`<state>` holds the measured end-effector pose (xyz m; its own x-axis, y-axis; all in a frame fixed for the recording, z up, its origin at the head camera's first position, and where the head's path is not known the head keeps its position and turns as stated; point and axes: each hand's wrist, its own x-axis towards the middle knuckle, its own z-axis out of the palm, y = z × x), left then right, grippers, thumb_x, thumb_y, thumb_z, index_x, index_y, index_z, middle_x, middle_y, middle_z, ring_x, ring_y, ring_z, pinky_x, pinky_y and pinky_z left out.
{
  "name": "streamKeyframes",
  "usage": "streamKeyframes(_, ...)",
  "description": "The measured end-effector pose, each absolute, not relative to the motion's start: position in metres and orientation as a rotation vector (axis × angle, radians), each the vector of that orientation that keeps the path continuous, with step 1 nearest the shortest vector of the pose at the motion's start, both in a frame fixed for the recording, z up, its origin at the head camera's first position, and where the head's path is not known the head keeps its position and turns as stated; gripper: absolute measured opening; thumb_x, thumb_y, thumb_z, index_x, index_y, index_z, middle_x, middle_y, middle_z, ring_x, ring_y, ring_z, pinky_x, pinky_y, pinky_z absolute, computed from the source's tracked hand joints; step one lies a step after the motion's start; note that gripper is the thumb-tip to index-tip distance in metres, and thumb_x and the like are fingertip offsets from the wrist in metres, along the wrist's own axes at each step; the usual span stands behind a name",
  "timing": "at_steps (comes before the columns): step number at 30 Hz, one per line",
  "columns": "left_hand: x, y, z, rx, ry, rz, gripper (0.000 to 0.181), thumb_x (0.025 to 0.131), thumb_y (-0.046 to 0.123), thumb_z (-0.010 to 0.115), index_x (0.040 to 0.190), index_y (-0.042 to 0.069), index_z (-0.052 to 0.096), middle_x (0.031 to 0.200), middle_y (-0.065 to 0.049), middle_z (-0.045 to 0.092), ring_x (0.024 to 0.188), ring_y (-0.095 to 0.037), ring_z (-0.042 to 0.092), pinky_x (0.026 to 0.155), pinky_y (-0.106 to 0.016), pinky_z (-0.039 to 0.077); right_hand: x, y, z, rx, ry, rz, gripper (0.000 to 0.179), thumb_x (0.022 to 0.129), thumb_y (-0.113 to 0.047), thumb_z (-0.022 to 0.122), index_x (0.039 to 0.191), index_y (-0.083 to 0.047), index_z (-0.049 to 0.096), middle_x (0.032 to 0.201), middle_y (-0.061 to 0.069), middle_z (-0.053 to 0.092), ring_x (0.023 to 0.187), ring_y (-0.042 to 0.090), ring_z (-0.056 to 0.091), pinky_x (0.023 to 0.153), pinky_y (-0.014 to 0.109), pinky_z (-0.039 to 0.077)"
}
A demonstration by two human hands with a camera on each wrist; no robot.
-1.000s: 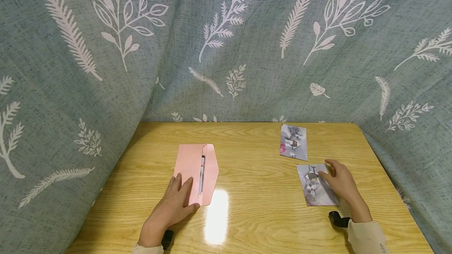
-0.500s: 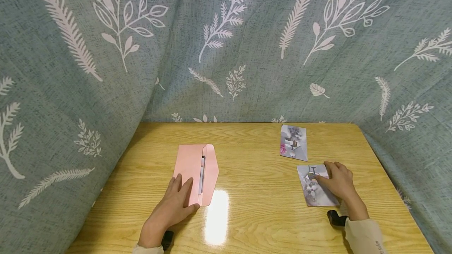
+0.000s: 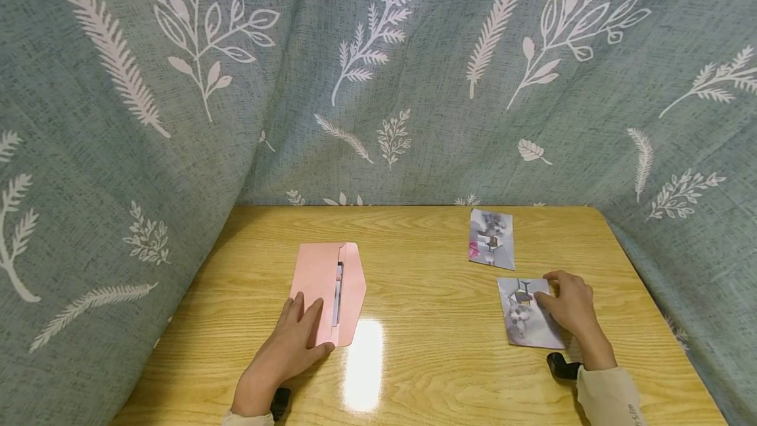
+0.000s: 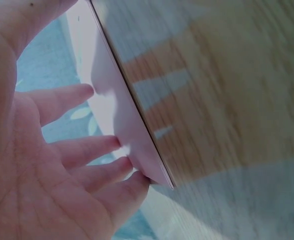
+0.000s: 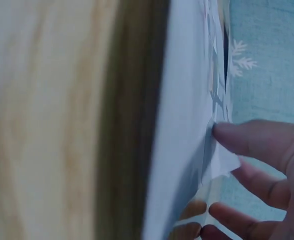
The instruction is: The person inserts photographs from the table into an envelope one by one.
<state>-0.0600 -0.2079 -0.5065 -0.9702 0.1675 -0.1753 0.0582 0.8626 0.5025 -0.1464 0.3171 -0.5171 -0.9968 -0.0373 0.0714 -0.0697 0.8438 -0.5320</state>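
Pinched at one edge between fingers and thumb of the right hand [image 3: 572, 304]: the nearer photo card [image 3: 528, 321], well to the right of the pink envelope [image 3: 316, 265].

Probably best to lift evenly, with a light pinch, to spare the thin card a crease. Worth steadying the envelope, open flap [image 3: 355, 291] towards the card, under the straight, spread fingers of the left hand [image 3: 286, 346]. Also right of the envelope, beyond that card: another photo card [image 3: 492, 240], best left undisturbed on the table [image 3: 422, 294].
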Motion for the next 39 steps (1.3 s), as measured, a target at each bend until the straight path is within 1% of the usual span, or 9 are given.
streamKeyframes(3,-0.060,-0.208,-0.506,0.175,2.831,0.747,0.085,0.087,0.039,0.078,0.154,0.007,0.038,0.159,-0.034,0.013,0.146,-0.051,0.008,0.109,-0.068,0.024,-0.145,0.317,-0.516,0.027,-2.933,0.913,0.037,0.090,-0.008,0.070,0.117,0.015,0.059,0.111,0.039,0.058,0.107,0.056,0.049,0.096,0.066,0.030)
streamKeyframes(8,-0.060,-0.207,-0.506,0.177,2.833,0.742,0.085,0.087,0.039,0.078,0.155,0.007,0.038,0.159,-0.034,0.013,0.146,-0.051,0.008,0.109,-0.068,0.025,-0.142,0.318,-0.515,-0.089,-2.924,1.077,0.032,0.097,-0.013,0.064,0.119,0.010,0.057,0.108,0.030,0.061,0.094,0.042,0.059,0.073,0.048,0.049)
streamKeyframes(11,-0.060,-0.207,-0.506,0.175,2.829,0.744,0.085,0.088,0.040,0.078,0.155,0.007,0.037,0.159,-0.034,0.012,0.146,-0.051,0.008,0.109,-0.068,0.024,-0.142,0.318,-0.514,-0.122,-2.918,1.164,0.031,0.099,-0.016,0.062,0.119,0.008,0.056,0.107,0.025,0.062,0.095,0.040,0.060,0.069,0.038,0.049)
streamKeyframes(17,-0.060,-0.208,-0.506,0.172,2.824,0.741,0.086,0.088,0.040,0.077,0.155,0.008,0.036,0.159,-0.034,0.011,0.146,-0.051,0.007,0.109,-0.068,0.024,-0.141,0.319,-0.515,-0.141,-2.909,1.319,0.036,0.101,-0.019,0.062,0.125,0.007,0.055,0.112,0.024,0.062,0.105,0.041,0.059,0.072,0.030,0.049)
streamKeyframes(21,-0.060,-0.208,-0.506,0.176,2.821,0.735,0.085,0.088,0.040,0.077,0.156,0.007,0.036,0.159,-0.034,0.011,0.146,-0.051,0.007,0.109,-0.068,0.024,-0.141,0.317,-0.514,-0.159,-2.877,1.466,0.042,0.101,-0.022,0.062,0.129,0.007,0.053,0.115,0.024,0.061,0.101,0.028,0.062,0.073,0.024,0.050)
streamKeyframes(25,-0.060,-0.208,-0.506,0.181,2.824,0.736,0.085,0.088,0.040,0.077,0.155,0.007,0.036,0.159,-0.034,0.012,0.146,-0.051,0.008,0.110,-0.067,0.024,-0.142,0.312,-0.515,-0.190,-2.779,1.662,0.043,0.100,-0.016,0.064,0.132,0.009,0.051,0.104,0.015,0.063,0.082,0.011,0.061,0.066,0.026,0.053)
streamKeyframes(28,-0.061,-0.207,-0.506,0.178,2.820,0.737,0.086,0.088,0.040,0.077,0.156,0.008,0.035,0.160,-0.033,0.011,0.147,-0.050,0.007,0.110,-0.067,0.024,-0.142,0.308,-0.517,-0.218,-2.706,1.806,0.045,0.099,-0.013,0.064,0.134,0.010,0.048,0.096,0.007,0.062,0.071,0.010,0.062,0.061,0.030,0.056)
streamKeyframes(32,-0.061,-0.208,-0.506,0.177,2.821,0.731,0.086,0.089,0.040,0.077,0.156,0.008,0.035,0.160,-0.033,0.010,0.147,-0.050,0.007,0.109,-0.068,0.025,-0.142,0.299,-0.518,-0.267,-2.681,1.890,0.045,0.100,-0.013,0.064,0.137,0.007,0.047,0.091,0.003,0.061,0.067,0.014,0.062,0.061,0.032,0.057)
streamKeyframes(39,-0.061,-0.208,-0.507,0.179,2.833,0.720,0.086,0.088,0.039,0.077,0.156,0.007,0.035,0.159,-0.033,0.011,0.146,-0.051,0.008,0.109,-0.068,0.025,-0.144,0.277,-0.520,-0.298,-2.650,1.938,0.041,0.098,-0.010,0.065,0.133,0.006,0.051,0.088,0.000,0.062,0.071,0.010,0.059,0.061,0.028,0.056)
